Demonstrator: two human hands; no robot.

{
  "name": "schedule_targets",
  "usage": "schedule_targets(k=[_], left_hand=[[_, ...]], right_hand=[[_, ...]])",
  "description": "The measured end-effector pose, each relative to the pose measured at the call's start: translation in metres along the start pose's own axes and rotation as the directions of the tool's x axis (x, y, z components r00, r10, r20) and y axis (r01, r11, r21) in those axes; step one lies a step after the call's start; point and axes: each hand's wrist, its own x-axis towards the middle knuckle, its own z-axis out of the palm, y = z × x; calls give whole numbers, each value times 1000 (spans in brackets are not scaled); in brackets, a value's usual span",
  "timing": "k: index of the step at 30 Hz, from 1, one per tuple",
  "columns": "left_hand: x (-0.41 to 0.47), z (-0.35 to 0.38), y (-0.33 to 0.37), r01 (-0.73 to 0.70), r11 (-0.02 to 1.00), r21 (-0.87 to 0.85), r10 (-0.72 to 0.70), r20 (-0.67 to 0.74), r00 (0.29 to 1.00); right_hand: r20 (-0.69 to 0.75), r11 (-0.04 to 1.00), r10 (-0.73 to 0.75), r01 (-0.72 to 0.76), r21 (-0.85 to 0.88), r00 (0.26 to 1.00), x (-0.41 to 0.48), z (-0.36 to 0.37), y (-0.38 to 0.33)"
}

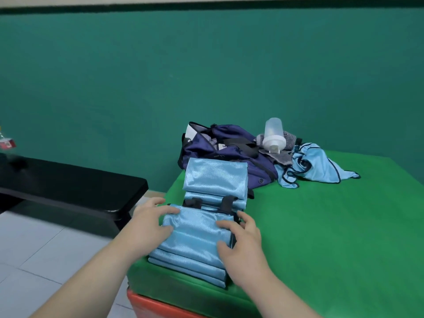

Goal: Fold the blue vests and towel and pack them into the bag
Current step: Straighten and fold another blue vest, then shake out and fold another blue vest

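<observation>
blue folded vest (197, 235), near left corner of the green surface (321, 226): left hand (150, 218) lays fingers flat to press creases, right hand (243, 239) curls fingers round its edge; bag (229, 154) waits at the far edge.

Single head-worn wide-angle view, forward and downward, close above the green mat (321, 226)
</observation>
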Motion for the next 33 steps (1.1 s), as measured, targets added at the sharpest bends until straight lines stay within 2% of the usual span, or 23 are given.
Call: schedule_targets(k=[6,12,15,21,30,33], left_hand=[[-21,10,32,-99,987,127,116,-137,984],[-32,43,83,-286,954,92,295,-112,949],[-25,64,114,-376,923,80,383,-111,917],[2,118,179,-459,879,130,466,-26,885],[88,225,235,-358,932,65,356,35,934],[118,253,242,-353,932,78,354,-1,935]], right_hand=[[-44,957,-27,39,289,999,-3,-10,-3],[-131,950,-14,54,308,991,-4,-44,9],[-167,963,17,29,269,986,2,-73,31],[-202,986,73,-41,161,977,22,-141,89],[-190,987,117,-136,-91,975,90,-229,173],[-169,972,119,-149,-183,978,124,-248,190]])
